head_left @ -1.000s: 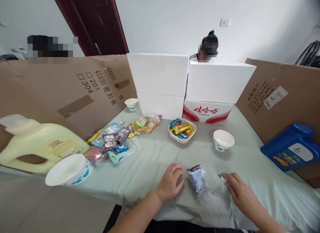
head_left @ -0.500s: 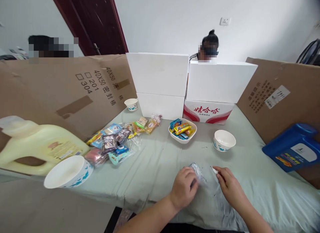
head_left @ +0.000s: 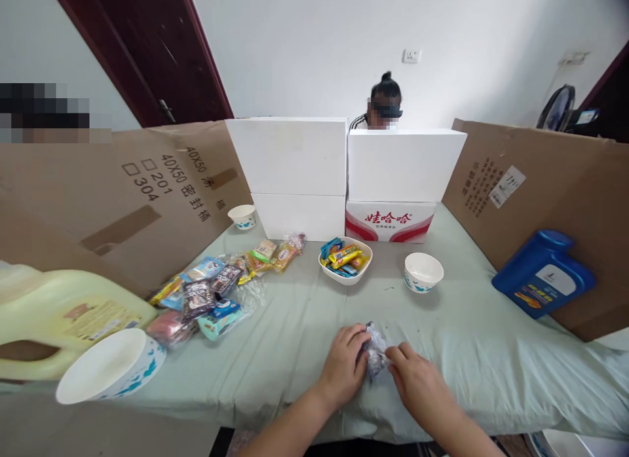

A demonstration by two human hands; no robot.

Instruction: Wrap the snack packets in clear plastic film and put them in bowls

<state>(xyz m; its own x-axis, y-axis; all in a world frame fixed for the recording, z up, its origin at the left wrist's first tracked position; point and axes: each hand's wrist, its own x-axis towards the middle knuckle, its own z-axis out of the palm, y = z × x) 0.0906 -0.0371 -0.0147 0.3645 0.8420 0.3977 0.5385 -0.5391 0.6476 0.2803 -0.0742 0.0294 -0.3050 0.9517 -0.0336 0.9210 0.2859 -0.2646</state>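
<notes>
A crinkled clear plastic packet (head_left: 376,357) rests near the front of the cloth-covered table, with something dark showing at its upper edge. My left hand (head_left: 344,359) is closed around its left side. From the right, my right hand (head_left: 417,375) meets the packet, thumb and fingers pinched on a small white scrap that is mostly hidden. Beyond the hands stands a white bowl (head_left: 346,279) of yellow and blue wrapped snacks. To its right is a white bowl with a blue pattern (head_left: 423,274).
Several packaged snacks (head_left: 199,298) lie in a pile at left, behind a large patterned bowl (head_left: 111,372) and a yellow jug (head_left: 83,306). A small bowl (head_left: 242,217) stands farther back. White boxes (head_left: 299,156) and cardboard panels (head_left: 162,201) wall the table; a blue bottle (head_left: 543,274) leans right. A person sits behind.
My right hand has moved left with the small white scrap, from apart to touching the packet. My left hand still grips the packet. The view has turned slightly right.
</notes>
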